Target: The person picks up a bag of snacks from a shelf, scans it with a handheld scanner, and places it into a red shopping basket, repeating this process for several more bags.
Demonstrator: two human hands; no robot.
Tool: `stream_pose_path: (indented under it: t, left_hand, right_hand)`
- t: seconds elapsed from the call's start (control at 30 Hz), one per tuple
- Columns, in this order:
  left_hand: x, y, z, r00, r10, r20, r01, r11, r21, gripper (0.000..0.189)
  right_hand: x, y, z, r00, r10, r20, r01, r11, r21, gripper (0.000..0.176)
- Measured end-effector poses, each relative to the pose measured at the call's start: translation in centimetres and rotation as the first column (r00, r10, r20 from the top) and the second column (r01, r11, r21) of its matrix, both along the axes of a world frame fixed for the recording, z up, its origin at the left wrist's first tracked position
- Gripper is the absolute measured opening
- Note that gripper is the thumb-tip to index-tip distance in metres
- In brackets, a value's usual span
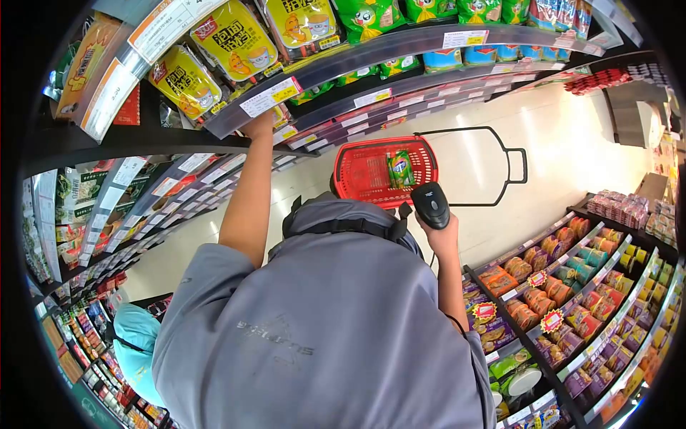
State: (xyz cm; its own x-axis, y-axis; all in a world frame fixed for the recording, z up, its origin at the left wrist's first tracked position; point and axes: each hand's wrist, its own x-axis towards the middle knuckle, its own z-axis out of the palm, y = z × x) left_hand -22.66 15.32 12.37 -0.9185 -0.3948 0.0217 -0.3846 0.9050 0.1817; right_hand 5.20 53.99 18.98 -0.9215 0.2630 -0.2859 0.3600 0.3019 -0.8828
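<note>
plainly black scanner (430,202), broad rounded head, in right hand (444,234)

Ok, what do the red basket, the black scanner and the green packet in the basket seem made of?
Red basket: likely moulded plastic, slight sheen; slotted walls.
Black scanner: probably hard plastic, satin; smooth rounded shell with highlights.
Green packet: perhaps glossy printed film, by its bright graphics; too small to be sure.

Left hand (260,126) partly hidden
The shelf strip (227,124) covers its fingers; print on the green packet (401,170) is too small to read; the bottom edge cuts the grey jacket (314,300).
</note>
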Motion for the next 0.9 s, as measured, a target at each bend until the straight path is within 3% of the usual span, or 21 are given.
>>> stream_pose_path:
  t: [0.1,0.17,0.27,0.33,0.37,0.43,0.57,0.63,0.67,0.7,0.73,0.77,0.83,0.87,0.9]
  left_hand:
    - [-0.5,-2.2,-2.0,0.989,0.012,-0.145,0.008,0.991,0.137,0.059]
    - [-0.8,-3.1,-2.1,0.995,-0.006,-0.100,0.012,0.999,0.053,0.059]
    - [-0.5,-3.4,-1.0,1.000,0.029,0.006,-0.030,0.981,0.192,0.059]
    - [0.5,-2.3,-0.9,0.972,0.089,-0.216,-0.003,0.929,0.369,0.058]
    - [0.6,-2.1,-0.8,0.972,0.092,-0.217,-0.005,0.928,0.372,0.058]
    - [0.9,-1.8,-1.3,0.936,0.207,-0.284,0.029,0.760,0.649,0.058]
    - [1.6,-1.6,-1.1,0.908,0.185,-0.375,0.116,0.751,0.650,0.052]
    - [0.3,-3.3,-1.8,0.970,-0.034,-0.242,0.086,0.974,0.210,0.044]
    - [-1.7,-6.1,-7.6,0.971,-0.027,-0.238,0.079,0.973,0.215,0.044]
    - [-3.8,-9.3,-13.0,0.967,0.203,-0.155,0.048,0.451,0.891,0.041]
    - [-3.8,-13.7,-9.2,0.956,0.285,0.070,0.053,-0.401,0.914,0.038]
    - [-2.5,-8.3,-11.5,0.956,0.286,0.072,0.050,-0.400,0.915,0.038]
    - [4.8,2.3,4.8,0.825,0.555,-0.106,0.166,-0.060,0.984,0.040]
    - [6.4,2.8,4.7,0.832,0.545,-0.099,0.154,-0.057,0.986,0.040]
    - [7.6,3.1,4.2,0.891,0.450,-0.057,0.149,-0.172,0.974,0.041]
  right_hand:
    - [1.0,0.5,-0.2,0.998,-0.025,0.056,0.025,1.000,-0.002,0.023]
    - [1.2,0.5,-0.1,0.998,-0.021,0.052,0.021,1.000,0.005,0.023]
    - [1.4,0.4,-0.2,0.999,-0.005,0.052,0.004,1.000,0.014,0.022]
    - [1.3,0.3,-0.3,0.999,0.010,0.051,-0.011,1.000,0.018,0.022]
    - [1.3,0.2,-0.3,0.999,0.016,0.049,-0.017,1.000,0.019,0.023]
    - [1.0,0.0,-0.1,0.999,0.025,0.045,-0.026,0.999,0.024,0.023]
    - [0.8,-0.3,0.1,0.997,0.019,0.078,-0.019,1.000,0.007,0.024]
    - [0.9,-0.4,0.2,0.997,0.025,0.080,-0.026,1.000,0.007,0.024]
    - [0.9,-0.5,0.1,0.997,0.037,0.066,-0.037,0.999,0.004,0.024]
    - [0.8,-0.6,0.1,0.997,0.048,0.052,-0.048,0.999,0.000,0.024]
    - [0.7,-0.6,0.2,0.997,0.052,0.054,-0.052,0.999,0.000,0.024]
    - [0.6,-0.6,0.2,0.997,0.046,0.059,-0.047,0.999,0.010,0.025]
    - [0.8,-0.8,0.2,0.997,0.027,0.076,-0.028,1.000,0.013,0.025]
    - [0.7,-0.9,0.5,0.998,0.018,0.066,-0.019,1.000,0.007,0.025]
    - [0.6,-1.0,0.7,0.998,0.007,0.057,-0.007,1.000,0.000,0.025]
